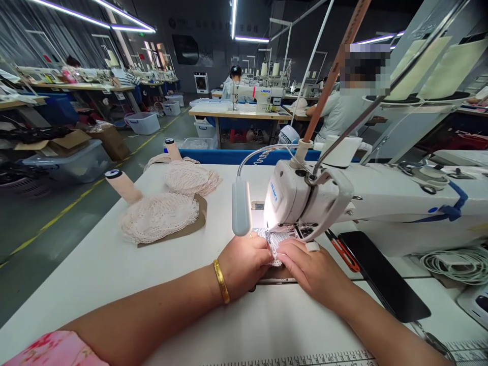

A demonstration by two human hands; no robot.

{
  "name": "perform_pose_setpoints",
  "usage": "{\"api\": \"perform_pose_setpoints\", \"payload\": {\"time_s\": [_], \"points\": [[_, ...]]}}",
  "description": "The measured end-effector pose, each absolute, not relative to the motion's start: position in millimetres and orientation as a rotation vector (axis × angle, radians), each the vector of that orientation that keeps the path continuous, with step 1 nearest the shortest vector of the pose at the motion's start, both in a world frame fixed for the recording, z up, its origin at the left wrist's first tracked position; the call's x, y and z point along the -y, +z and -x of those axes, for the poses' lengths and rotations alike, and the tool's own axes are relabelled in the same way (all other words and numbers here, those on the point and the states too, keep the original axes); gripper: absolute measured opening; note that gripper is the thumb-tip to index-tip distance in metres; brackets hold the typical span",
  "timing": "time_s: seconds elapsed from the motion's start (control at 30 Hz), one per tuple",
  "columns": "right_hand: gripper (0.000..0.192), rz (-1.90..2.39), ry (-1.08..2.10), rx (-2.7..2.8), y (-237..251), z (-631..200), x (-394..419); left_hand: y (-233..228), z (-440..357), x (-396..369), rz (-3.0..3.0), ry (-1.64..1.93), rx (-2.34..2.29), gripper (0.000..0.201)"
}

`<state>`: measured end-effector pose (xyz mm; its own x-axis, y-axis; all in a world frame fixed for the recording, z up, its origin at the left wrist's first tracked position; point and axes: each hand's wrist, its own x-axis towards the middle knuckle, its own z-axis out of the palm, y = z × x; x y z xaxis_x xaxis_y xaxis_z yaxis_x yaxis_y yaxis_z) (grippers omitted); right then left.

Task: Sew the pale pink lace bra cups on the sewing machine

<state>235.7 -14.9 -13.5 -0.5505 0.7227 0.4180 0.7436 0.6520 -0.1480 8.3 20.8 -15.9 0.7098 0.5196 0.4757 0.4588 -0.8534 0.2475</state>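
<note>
My left hand (pixel 244 262) and right hand (pixel 310 269) press flat, fingers together, on a small lace piece (pixel 271 244) under the sewing machine (pixel 305 198) head, which hides the needle and most of the lace.

Both forearms reaching forward, left hand (pixel 244 262) and right hand (pixel 308 267) side by side, fingers curled down (palms lowered)
</note>
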Motion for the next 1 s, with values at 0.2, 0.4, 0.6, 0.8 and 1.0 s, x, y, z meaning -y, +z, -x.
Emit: {"api": "perform_pose_setpoints", "payload": {"time_s": [0.2, 0.4, 0.6, 0.8, 1.0], "points": [[0.034, 1.135, 0.143, 2.395, -13.4, -226.8, 17.4, -5.2, -8.0, -32.3, -2.427, 0.671, -0.892, 0.027], [0.021, 1.256, 0.238, 2.212, -16.2, -218.9, 14.6, 2.0, -4.3, -39.5, -2.172, 0.558, -0.913, 0.04], [0.031, 1.01, 0.279, 2.412, -7.2, -227.8, 20.7, -4.3, 6.5, -23.6, -2.621, 0.691, -0.65, 0.027], [0.031, 0.938, 0.221, 2.491, -6.6, -232.0, 30.2, -5.4, 10.9, -3.6, -2.896, 0.771, -0.636, 0.019], [0.03, 0.951, 0.167, 2.488, -8.3, -232.3, 24.9, -8.3, 10.5, -10.8, -2.891, 0.757, -0.696, 0.013]]}}
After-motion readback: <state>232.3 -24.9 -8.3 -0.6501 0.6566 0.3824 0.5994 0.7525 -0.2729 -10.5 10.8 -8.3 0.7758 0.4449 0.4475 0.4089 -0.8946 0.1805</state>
